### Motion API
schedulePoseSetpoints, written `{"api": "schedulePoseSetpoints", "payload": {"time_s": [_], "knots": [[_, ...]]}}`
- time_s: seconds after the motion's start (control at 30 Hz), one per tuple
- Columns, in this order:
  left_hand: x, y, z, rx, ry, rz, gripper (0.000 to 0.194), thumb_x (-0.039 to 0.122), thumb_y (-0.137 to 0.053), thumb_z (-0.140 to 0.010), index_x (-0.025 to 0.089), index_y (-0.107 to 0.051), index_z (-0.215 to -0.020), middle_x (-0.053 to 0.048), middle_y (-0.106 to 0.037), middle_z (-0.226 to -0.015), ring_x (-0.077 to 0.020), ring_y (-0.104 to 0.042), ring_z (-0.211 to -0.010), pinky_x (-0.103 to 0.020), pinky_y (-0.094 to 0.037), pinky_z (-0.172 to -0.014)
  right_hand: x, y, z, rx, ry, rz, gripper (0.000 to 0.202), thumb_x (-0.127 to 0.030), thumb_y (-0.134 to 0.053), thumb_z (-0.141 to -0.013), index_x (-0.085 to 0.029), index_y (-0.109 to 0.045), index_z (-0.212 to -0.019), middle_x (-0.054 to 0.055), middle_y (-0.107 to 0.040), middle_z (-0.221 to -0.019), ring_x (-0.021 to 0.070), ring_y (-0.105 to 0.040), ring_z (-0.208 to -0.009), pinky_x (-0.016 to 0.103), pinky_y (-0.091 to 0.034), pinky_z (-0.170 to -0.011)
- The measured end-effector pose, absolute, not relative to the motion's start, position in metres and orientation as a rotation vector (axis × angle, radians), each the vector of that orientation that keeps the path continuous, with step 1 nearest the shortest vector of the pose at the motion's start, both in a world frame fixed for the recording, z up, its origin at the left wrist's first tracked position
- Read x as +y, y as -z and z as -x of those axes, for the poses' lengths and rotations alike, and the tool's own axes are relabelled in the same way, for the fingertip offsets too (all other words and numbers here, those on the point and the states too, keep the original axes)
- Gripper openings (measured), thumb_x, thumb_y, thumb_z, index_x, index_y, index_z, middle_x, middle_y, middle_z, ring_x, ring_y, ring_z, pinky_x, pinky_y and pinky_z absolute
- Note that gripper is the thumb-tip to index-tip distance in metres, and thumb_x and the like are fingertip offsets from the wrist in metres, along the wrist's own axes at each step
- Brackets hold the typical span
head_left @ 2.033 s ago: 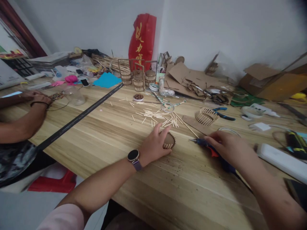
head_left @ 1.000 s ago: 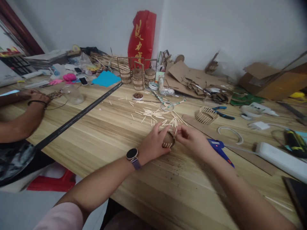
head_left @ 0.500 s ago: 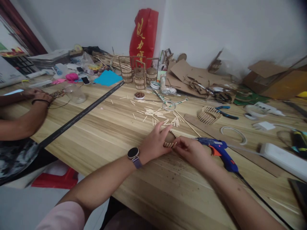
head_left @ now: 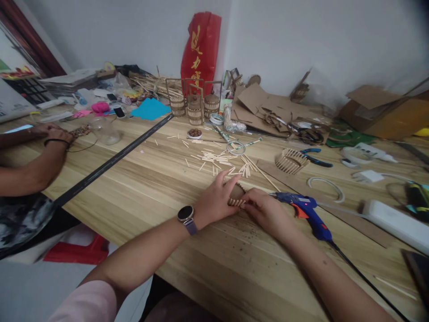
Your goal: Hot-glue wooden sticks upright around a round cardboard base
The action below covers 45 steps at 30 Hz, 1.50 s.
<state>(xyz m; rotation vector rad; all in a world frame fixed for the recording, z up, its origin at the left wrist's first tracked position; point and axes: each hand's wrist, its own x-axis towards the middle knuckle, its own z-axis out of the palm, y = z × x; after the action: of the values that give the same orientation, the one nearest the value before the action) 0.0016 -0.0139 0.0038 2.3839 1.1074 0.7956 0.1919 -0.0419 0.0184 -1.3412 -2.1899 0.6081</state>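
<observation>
My left hand curves around a small round brown base, its fingers along the far left side and thumb near the front. Short wooden sticks stand in a row along the base's front rim. At the right end of that row, my right hand pinches a small wooden stick, mostly hidden by the fingertips. A blue glue gun with an orange trigger lies just right of my right hand, nozzle toward it. Beyond my hands is a loose pile of short wooden sticks.
A ring of upright sticks and blue-handled pliers lie at the right, near a white power strip. Finished small baskets stand at the back. Another person's hands are at the left, beside a clear jar.
My right hand has shifted slightly, its fingertips now closer against the rim and covering more of the stick. My left hand and the base hold nearly the same place.
</observation>
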Motion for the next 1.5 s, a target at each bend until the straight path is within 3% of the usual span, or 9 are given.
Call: {"api": "schedulePoseSetpoints", "payload": {"time_s": [0.6, 1.0, 1.17, 1.5], "knots": [[-0.012, -0.007, -0.003, 1.109, -0.782, -2.361, 0.088, 0.025, -0.079, -0.068, 0.025, -0.034, -0.143, -0.016, -0.028, -0.147, -0.0352, -0.039, -0.136, -0.050, -0.045, -0.104, -0.041, -0.020, -0.191, -2.258, -0.538, 1.311, 0.014, -0.015, -0.051, -0.086, -0.022, -0.059, -0.078, 0.006, -0.066, -0.083, 0.0223, -0.057, -0.085, 0.033, -0.044, -0.076], [-0.023, -0.012, -0.003, 1.072, -0.757, -2.405, 0.083, 0.029, -0.077, -0.073, 0.026, -0.033, -0.144, -0.017, -0.029, -0.149, -0.0355, -0.040, -0.136, -0.050, -0.045, -0.104, -0.053, -0.021, -0.194, -2.302, -0.508, 1.277, 0.017, -0.017, -0.047, -0.088, -0.022, -0.062, -0.082, 0.007, -0.067, -0.085, 0.0234, -0.059, -0.085, 0.036, -0.047, -0.077], [-0.013, -0.011, -0.001, 1.070, -0.756, -2.352, 0.089, 0.031, -0.081, -0.068, 0.024, -0.035, -0.143, -0.016, -0.029, -0.146, -0.0347, -0.045, -0.131, -0.049, -0.046, -0.103, -0.048, -0.021, -0.190, -2.316, -0.508, 1.292, 0.016, -0.015, -0.048, -0.087, -0.022, -0.062, -0.082, 0.007, -0.066, -0.087, 0.0228, -0.058, -0.086, 0.035, -0.046, -0.077], [-0.021, -0.026, 0.007, 0.907, -0.581, -2.424, 0.098, 0.038, -0.087, -0.064, 0.025, -0.034, -0.144, -0.019, -0.022, -0.153, -0.0384, -0.040, -0.136, -0.051, -0.046, -0.103, -0.071, -0.024, -0.192, -2.337, -0.502, 1.292, 0.016, -0.015, -0.048, -0.088, -0.023, -0.061, -0.080, 0.007, -0.065, -0.084, 0.0229, -0.058, -0.084, 0.035, -0.047, -0.073]]}}
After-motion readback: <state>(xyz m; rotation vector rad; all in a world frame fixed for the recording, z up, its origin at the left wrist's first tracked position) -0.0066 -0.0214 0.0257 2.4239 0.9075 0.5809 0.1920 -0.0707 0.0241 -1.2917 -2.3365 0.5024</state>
